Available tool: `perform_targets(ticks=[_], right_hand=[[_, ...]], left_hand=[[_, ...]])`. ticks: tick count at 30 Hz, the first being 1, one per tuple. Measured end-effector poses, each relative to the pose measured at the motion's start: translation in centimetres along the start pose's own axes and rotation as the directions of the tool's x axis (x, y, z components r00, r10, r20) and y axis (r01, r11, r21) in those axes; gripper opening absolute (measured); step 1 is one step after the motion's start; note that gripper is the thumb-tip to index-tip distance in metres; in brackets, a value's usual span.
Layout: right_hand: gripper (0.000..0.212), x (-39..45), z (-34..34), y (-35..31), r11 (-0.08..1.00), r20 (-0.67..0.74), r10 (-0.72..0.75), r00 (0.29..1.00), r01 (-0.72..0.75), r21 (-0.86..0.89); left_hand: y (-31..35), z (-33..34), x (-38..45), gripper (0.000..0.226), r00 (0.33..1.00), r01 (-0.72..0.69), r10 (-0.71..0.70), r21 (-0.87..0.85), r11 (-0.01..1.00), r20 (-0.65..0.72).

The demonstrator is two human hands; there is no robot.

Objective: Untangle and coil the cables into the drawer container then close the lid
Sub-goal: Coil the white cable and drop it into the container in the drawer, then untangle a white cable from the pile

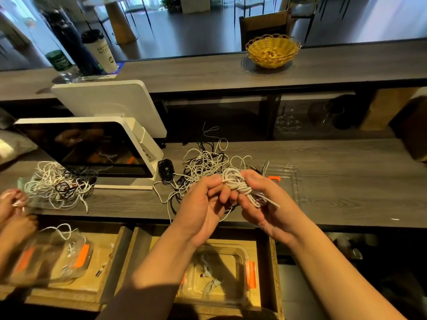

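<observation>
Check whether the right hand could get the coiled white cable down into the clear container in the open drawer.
Probably yes. The right hand grips the coiled white cable almost above the clear container; the lid lies on the counter, so nothing blocks it.

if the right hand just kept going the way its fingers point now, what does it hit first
Its fingers point left, across the coiled white cable it grips, so the right hand would most likely meet the left hand first: the two sit almost fingertip to fingertip on the bundle. Depth is hard to judge from one view.
</observation>
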State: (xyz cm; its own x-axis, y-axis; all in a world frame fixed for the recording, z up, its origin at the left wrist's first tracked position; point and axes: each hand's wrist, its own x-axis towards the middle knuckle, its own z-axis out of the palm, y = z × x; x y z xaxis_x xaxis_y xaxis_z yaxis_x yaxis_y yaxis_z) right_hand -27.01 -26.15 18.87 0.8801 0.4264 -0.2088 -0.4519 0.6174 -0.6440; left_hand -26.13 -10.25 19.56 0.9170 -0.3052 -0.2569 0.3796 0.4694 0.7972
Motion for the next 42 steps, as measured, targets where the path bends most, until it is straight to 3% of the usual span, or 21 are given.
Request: perform_targets(ticks=[5,6,9,11,14,16,18,21,24,26,30,33,36,42], right_hand=[[0.012,1.0,0.3,0.3,0.998,0.005,0.028,1.000,-0.028,-0.064],[0.011,1.1,0.3,0.4,0.999,0.035,0.044,0.998,-0.044,-0.018],[0.007,1.5,0.1,1.3,0.980,0.268,0.077,0.960,-0.122,0.155],[0.006,2.0,0.0,2.1,0.974,0.282,0.093,0.955,-0.146,0.174],[0.012,2.6,0.0,3.0,0.995,0.059,0.099,0.993,-0.099,-0.007],[0.006,2.9,-0.3,3.6,0.975,-0.056,0.069,0.996,-0.079,-0.207],[0.008,3.4,-0.6,4.4,0.937,-0.109,0.074,0.991,-0.106,-0.332],[0.017,4.0,-0.7,5.7,0.908,-0.119,0.122,0.985,-0.160,-0.388],[0.032,5.1,-1.1,7.3,0.871,-0.147,0.143,0.979,-0.195,-0.451],[0.026,5.9,-1.9,8.4,0.839,-0.176,0.120,0.977,-0.194,-0.509],[0.019,7.6,-4.9,11.8,0.655,-0.194,0.002,0.981,-0.148,-0.741],[0.022,8.2,-7.5,15.0,0.490,-0.182,0.036,0.983,-0.177,-0.854],[0.027,8.2,-9.5,17.7,0.294,-0.254,0.109,0.961,-0.275,-0.916],[0.037,8.1,-11.2,20.8,0.128,-0.345,0.139,0.928,-0.362,-0.923]], left_hand=[[-0.1,-1.5,0.0,0.027,0.999,0.044,-0.046,-0.182,0.982,-0.008],[0.0,-2.0,0.0,0.019,0.998,0.064,-0.059,-0.223,0.973,0.031],[0.1,-2.9,-0.2,0.032,0.993,0.107,-0.090,-0.250,0.962,0.080],[0.3,-3.2,-0.2,0.011,0.993,0.106,-0.089,-0.217,0.970,0.083],[1.0,-4.6,0.4,0.036,0.994,0.091,-0.083,0.116,0.989,-0.069],[1.9,-6.0,0.7,0.027,0.992,0.056,-0.001,0.428,0.902,-0.128],[2.8,-7.6,0.6,0.010,0.992,0.093,-0.027,0.575,0.813,-0.123],[2.8,-9.4,0.1,0.024,0.990,0.142,-0.093,0.673,0.725,-0.109],[1.6,-10.8,-0.2,0.017,0.984,0.145,-0.036,0.679,0.719,-0.172],[0.3,-12.0,0.0,0.014,0.976,0.164,-0.022,0.661,0.732,-0.217],[-3.8,-15.2,-0.1,0.013,0.932,0.249,-0.016,0.607,0.755,-0.363],[-7.7,-17.8,-0.6,0.012,0.888,0.334,-0.041,0.580,0.743,-0.459],[-11.1,-19.7,-1.2,0.012,0.861,0.401,-0.038,0.630,0.664,-0.508],[-15.0,-21.4,-1.9,0.025,0.823,0.506,-0.038,0.701,0.503,-0.567]])
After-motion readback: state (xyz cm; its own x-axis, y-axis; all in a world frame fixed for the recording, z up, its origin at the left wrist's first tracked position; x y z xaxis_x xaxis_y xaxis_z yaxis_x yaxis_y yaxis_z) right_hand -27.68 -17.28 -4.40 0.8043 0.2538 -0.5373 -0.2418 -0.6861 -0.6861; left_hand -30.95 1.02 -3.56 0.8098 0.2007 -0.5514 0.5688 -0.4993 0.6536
